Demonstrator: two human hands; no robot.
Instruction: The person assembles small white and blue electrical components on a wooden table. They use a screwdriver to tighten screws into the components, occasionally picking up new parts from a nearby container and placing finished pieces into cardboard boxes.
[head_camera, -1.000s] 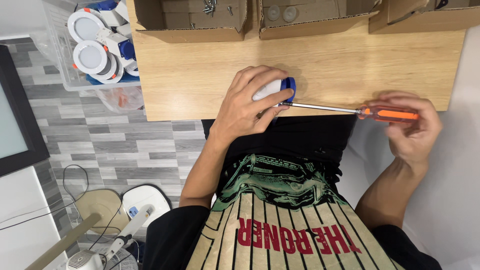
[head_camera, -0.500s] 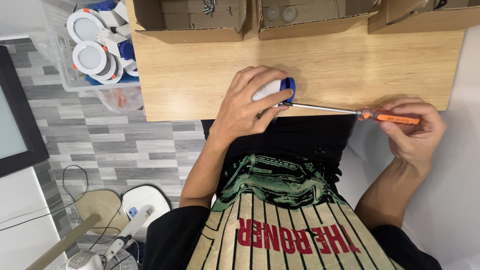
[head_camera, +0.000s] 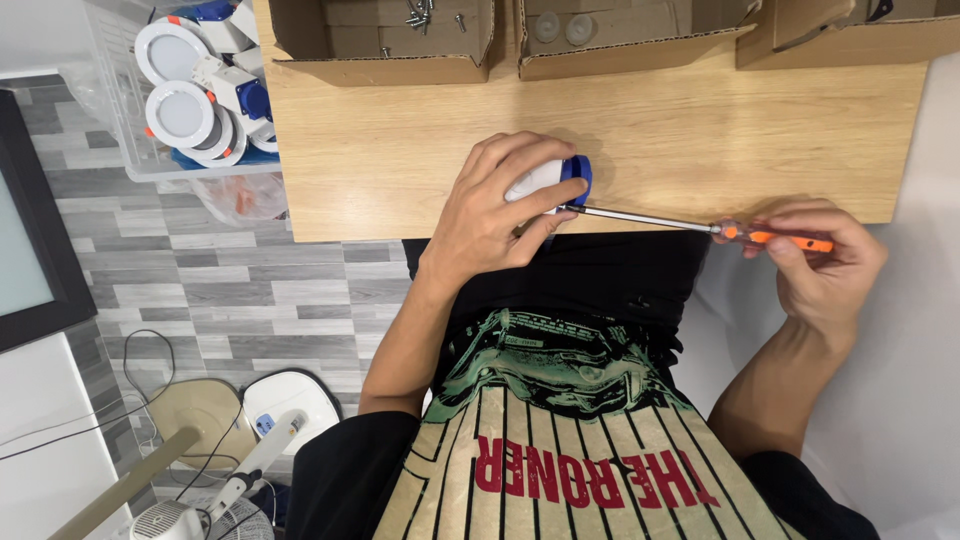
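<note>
Your left hand (head_camera: 495, 215) wraps the small white-and-blue plastic lamp fitting (head_camera: 553, 180) at the edge of the wooden table (head_camera: 400, 140). It looks light, rigid and smooth, so hold its round body. Your right hand (head_camera: 815, 260) pinches the orange-handled steel screwdriver (head_camera: 700, 226), tip at the fitting. 3 brown open cardboard boxes (head_camera: 400, 65) line the far edge.

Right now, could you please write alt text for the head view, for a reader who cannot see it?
Seen from above, the left hand grips a white and blue fitting at the wooden table edge, while the right hand holds an orange-handled screwdriver with its tip at the fitting. Cardboard boxes line the table's far edge.
</note>
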